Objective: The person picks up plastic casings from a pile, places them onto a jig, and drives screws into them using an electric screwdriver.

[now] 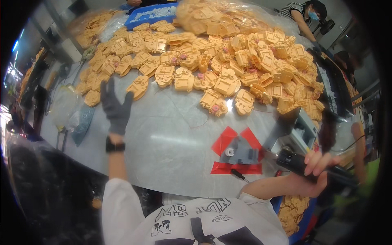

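Observation:
My left hand, in a dark grey glove, reaches over the left of the table with its fingers apart and nothing in them. Its thumb is close beside a yellow-orange plastic housing; whether they touch, I cannot tell. At the right, my bare right hand is wrapped round a black power screwdriver, tipped with its front end toward the table's middle. Just left of that tool a grey fixture with a white round piece sits between strips of red tape.
A large heap of similar orange housings covers the far half of the grey table. A metal box stands at the right, and a small screwdriver lies near the front edge. A blue tray holds pale parts. A co-worker is at far right.

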Motion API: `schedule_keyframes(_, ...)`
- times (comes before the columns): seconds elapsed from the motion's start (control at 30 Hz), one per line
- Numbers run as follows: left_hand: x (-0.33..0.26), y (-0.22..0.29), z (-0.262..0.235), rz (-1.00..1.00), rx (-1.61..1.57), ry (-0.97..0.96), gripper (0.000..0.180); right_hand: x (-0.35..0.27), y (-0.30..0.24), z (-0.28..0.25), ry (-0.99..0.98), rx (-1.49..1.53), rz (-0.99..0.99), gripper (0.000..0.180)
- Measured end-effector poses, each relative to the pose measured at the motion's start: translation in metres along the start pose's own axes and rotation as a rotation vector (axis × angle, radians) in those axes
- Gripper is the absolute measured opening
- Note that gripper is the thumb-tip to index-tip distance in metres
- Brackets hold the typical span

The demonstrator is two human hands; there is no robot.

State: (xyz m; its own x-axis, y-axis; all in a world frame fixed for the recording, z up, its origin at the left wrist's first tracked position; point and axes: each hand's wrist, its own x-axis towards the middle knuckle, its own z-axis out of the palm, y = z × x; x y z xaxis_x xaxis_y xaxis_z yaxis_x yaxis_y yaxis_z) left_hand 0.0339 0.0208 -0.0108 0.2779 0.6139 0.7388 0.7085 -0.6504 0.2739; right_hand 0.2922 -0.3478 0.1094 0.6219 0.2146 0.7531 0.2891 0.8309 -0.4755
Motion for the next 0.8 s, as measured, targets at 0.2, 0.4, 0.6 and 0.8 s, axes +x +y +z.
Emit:
schedule_keyframes(0.2, -0.006, -0.011, 0.059, -0.325, 0.091, -0.55, 0.074, -0.001, -0.022, 0.002, 0.032, 0.021, -0.072, 0.035)
schedule_keyframes(0.4, -0.08, 0.096, -0.006, -0.189, 0.072, -0.766, 0.085, 0.001, -0.019, -0.004, 0.113, -0.027, -0.09, 0.036)
schedule_keyframes(0.6, -0.073, 0.166, -0.041, -0.362, -0.132, -1.489, 0.1, 0.001, -0.021, -0.002, 0.096, -0.023, -0.092, 0.036)
schedule_keyframes(0.8, -0.083, 0.178, -0.026, 0.459, -0.079, -0.597, 0.077, 0.001, -0.022, 0.001, 0.091, -0.089, -0.119, 0.035)
